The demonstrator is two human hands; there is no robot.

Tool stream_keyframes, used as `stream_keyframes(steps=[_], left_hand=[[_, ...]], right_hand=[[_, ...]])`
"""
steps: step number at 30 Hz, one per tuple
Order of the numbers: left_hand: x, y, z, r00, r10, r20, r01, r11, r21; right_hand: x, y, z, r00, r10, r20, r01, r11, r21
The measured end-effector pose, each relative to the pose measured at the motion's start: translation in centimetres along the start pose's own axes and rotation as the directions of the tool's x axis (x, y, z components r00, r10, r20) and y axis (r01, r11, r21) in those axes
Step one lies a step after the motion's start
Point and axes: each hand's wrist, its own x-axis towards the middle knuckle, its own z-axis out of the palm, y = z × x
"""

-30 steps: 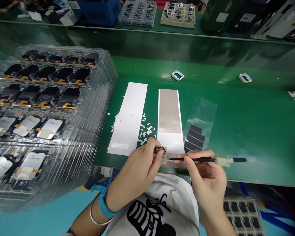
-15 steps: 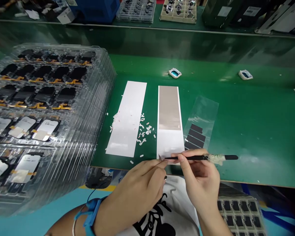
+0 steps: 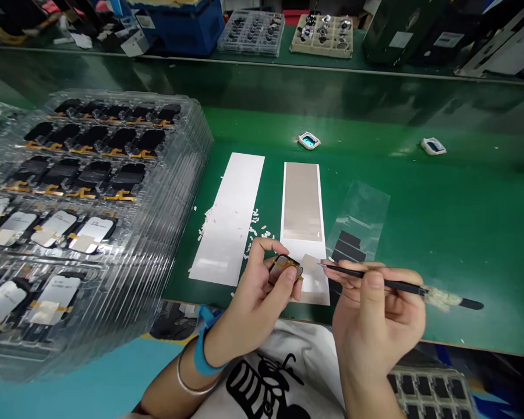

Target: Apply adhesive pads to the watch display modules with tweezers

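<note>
My left hand (image 3: pixel 266 291) is closed on a small display module (image 3: pixel 283 266), its flat back and orange flex cable turned up under my thumb. In my right hand (image 3: pixel 378 308) are black tweezers (image 3: pixel 388 283), with pale wrapping near the rear end. A small beige-grey square of film (image 3: pixel 310 266) sits at the tweezer tips, just right of the module. Behind it lies a white backing sheet (image 3: pixel 301 250) with a large grey-beige sticker area (image 3: pixel 303 201). A clear sheet with black strips (image 3: pixel 348 247) is partly hidden by my right hand.
Stacked clear trays (image 3: pixel 174 192) of display modules fill the left side. Another white sheet (image 3: pixel 231 215) lies among scattered white scraps (image 3: pixel 255 230). Two small white-framed parts, one left (image 3: pixel 309 140) and one right (image 3: pixel 432 146), lie farther back. A shelf edge (image 3: pixel 262 65) runs behind.
My left hand has turned over, bringing the display module into sight. My right hand has shifted right and down with the tweezers, and the beige-grey film square now shows at their tips.
</note>
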Motion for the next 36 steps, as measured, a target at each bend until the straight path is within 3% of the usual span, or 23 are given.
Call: stream_keyframes(steps=[5, 12, 18, 21, 23, 25, 27, 29, 33, 34, 36], left_hand=[[0.2, -0.8, 0.0, 0.999, 0.044, -0.015, -0.044, 0.999, 0.002], [0.2, -1.4, -0.1, 0.998, 0.054, -0.044, -0.053, 0.998, 0.021], [0.2, -1.9, 0.0, 0.994, 0.079, -0.076, -0.076, 0.997, 0.033], [0.1, -1.8, 0.0, 0.994, 0.086, -0.064, -0.083, 0.996, 0.046], [-0.1, -1.4, 0.0, 0.996, 0.083, -0.042, -0.081, 0.995, 0.050], [-0.3, -0.9, -0.1, 0.997, 0.079, -0.013, -0.078, 0.996, 0.051], [-0.4, -0.4, -0.2, 0.997, 0.077, 0.010, -0.077, 0.995, 0.059], [-0.5, 0.1, -0.3, 0.997, 0.065, 0.032, -0.067, 0.995, 0.073], [-0.4, 0.7, -0.5, 0.997, 0.015, 0.072, -0.020, 0.997, 0.072], [-0.4, 0.8, -0.5, 0.997, -0.003, 0.082, -0.004, 0.997, 0.075], [-0.3, 1.2, -0.5, 0.993, -0.032, 0.110, 0.021, 0.995, 0.100]], right_hand=[[-0.5, 0.6, 0.6, 0.999, 0.033, 0.038, -0.034, 0.999, 0.024], [0.1, 0.3, 0.1, 0.999, -0.033, 0.021, 0.034, 0.999, -0.036], [-0.1, 0.6, 0.2, 0.999, 0.028, 0.023, -0.027, 0.999, -0.022], [0.3, 0.3, -0.1, 0.997, -0.065, 0.032, 0.067, 0.995, -0.072], [0.9, -0.1, -1.0, 0.969, -0.215, 0.126, 0.237, 0.951, -0.198], [1.7, -0.5, -2.3, 0.867, -0.348, 0.356, 0.462, 0.829, -0.314], [2.5, -0.9, -3.5, 0.692, -0.364, 0.623, 0.648, 0.694, -0.314], [3.4, -1.1, -4.2, 0.510, -0.322, 0.798, 0.759, 0.605, -0.241], [5.0, -1.9, -3.5, 0.174, -0.331, 0.928, 0.933, 0.358, -0.047], [5.3, -2.1, -3.1, 0.114, -0.337, 0.935, 0.956, 0.295, -0.011], [5.9, -2.5, -2.5, 0.040, -0.340, 0.939, 0.976, 0.214, 0.036]])
